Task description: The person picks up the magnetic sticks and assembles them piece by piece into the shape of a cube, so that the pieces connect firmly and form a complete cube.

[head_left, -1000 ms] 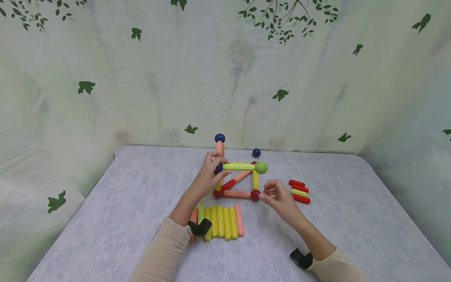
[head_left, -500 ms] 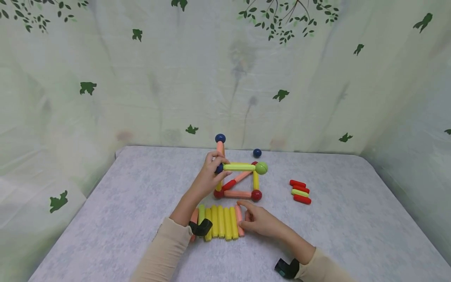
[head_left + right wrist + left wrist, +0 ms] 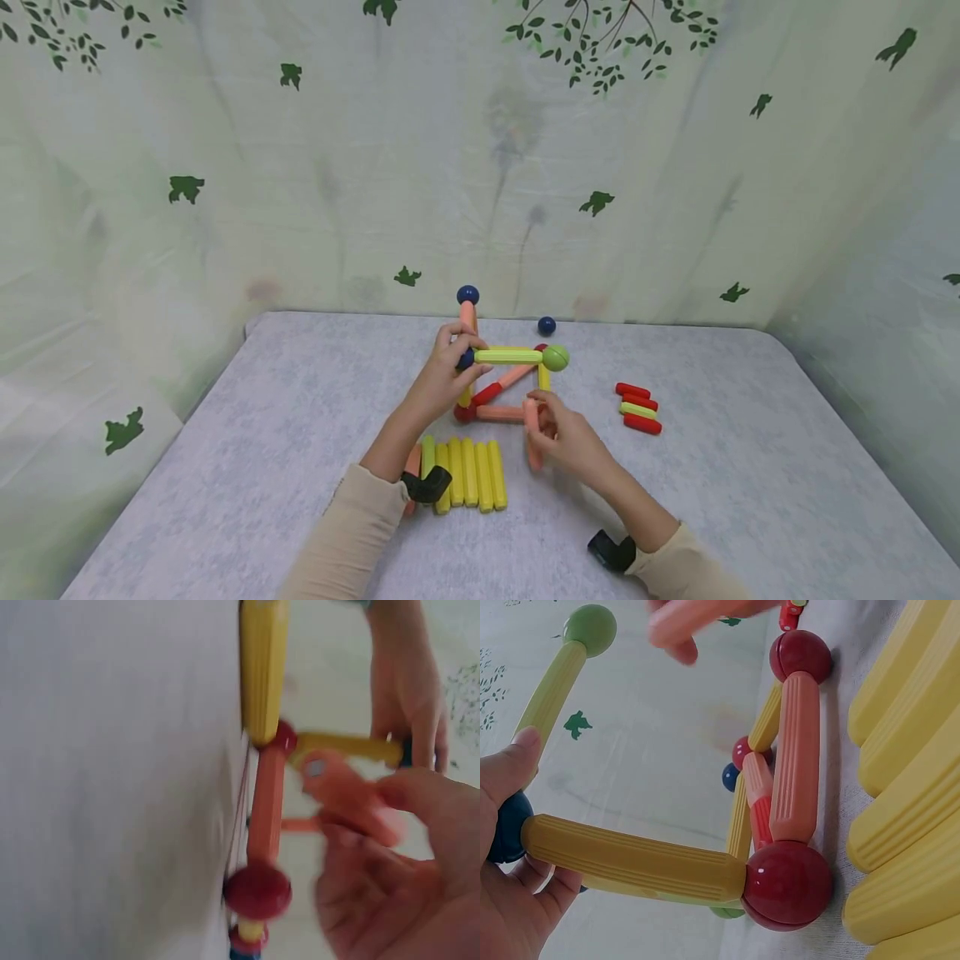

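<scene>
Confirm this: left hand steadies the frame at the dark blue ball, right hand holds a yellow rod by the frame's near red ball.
One thing is wrong: the rod in the right hand is orange, not yellow, as the head view shows. The yellow rods lie in their row on the table. The left hand does grip the frame at the dark blue ball.

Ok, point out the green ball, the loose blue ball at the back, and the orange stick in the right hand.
green ball (image 3: 556, 357), head view, centre of the ball.
loose blue ball (image 3: 547, 326), head view, centre of the ball.
orange stick (image 3: 532, 414), head view, upper part above the fingers.
right hand (image 3: 573, 446), head view, back of the hand.
</scene>
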